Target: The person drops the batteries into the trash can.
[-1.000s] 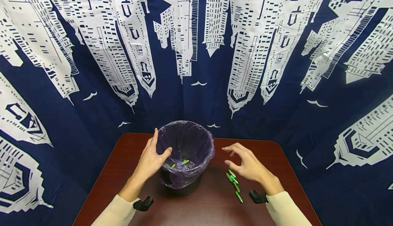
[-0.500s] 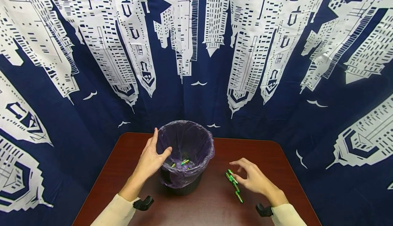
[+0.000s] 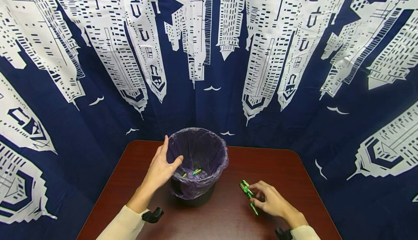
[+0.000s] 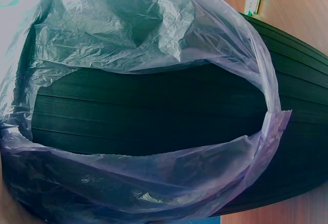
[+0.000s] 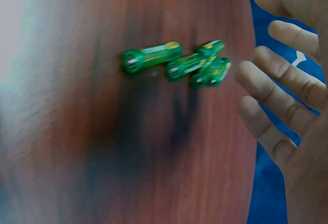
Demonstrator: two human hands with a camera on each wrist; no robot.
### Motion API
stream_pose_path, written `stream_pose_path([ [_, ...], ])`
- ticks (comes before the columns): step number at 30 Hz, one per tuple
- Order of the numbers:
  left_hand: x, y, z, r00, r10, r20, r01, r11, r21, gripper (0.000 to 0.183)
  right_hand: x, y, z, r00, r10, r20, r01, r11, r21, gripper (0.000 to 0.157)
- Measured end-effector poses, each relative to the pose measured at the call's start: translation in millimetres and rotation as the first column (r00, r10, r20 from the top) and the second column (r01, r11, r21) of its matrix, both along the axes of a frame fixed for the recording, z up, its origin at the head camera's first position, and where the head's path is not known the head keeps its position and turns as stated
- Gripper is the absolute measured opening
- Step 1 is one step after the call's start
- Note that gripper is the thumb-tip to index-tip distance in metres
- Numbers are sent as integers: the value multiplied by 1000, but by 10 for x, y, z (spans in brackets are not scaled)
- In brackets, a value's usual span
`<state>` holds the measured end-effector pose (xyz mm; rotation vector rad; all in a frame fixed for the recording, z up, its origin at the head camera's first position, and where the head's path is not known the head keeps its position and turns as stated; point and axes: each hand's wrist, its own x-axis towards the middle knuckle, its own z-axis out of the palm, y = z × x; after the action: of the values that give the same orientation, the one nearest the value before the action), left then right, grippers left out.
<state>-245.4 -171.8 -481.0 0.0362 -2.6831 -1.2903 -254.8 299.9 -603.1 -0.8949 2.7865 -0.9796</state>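
My left hand [image 3: 159, 169] rests at the left rim of a dark ribbed wastebasket [image 3: 196, 199], fingers extended and thumb over the near rim. A thin purple bin liner [image 3: 217, 173] drapes over that rim; inside lie several green-and-gold batteries [image 3: 197, 172]. To the right, my right hand [image 3: 271, 198] hovers beside a loose row of batteries [image 3: 245, 186] on the table, with bent fingers and thumb apart. Seen from the right wrist, the fingers [image 5: 279, 96] hold nothing, and one battery [image 5: 152, 57] lies slightly apart from the cluster.
The reddish-brown table [image 3: 225, 220] has rounded back corners. Behind it hangs a navy curtain [image 3: 209, 113] with a white, upside-down city print. The wastebasket's ribbed outer wall [image 4: 302, 106] shows in the left wrist view.
My right hand has moved toward me and slightly right, coming down from above the far end of the battery row to its near part. The left hand has stayed in place.
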Motion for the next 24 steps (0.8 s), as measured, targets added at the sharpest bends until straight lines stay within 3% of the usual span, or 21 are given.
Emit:
stream_pose_path([
  [10, 3, -4, -8, 1000, 3, -9, -3, 1000, 0, 109, 99, 94, -208, 996, 53, 77, -50, 998, -30, 43],
  [24, 0, 11, -15, 1000, 9, -1, -9, 1000, 14, 109, 157, 152, -344, 982, 92, 167, -82, 995, -65, 42],
])
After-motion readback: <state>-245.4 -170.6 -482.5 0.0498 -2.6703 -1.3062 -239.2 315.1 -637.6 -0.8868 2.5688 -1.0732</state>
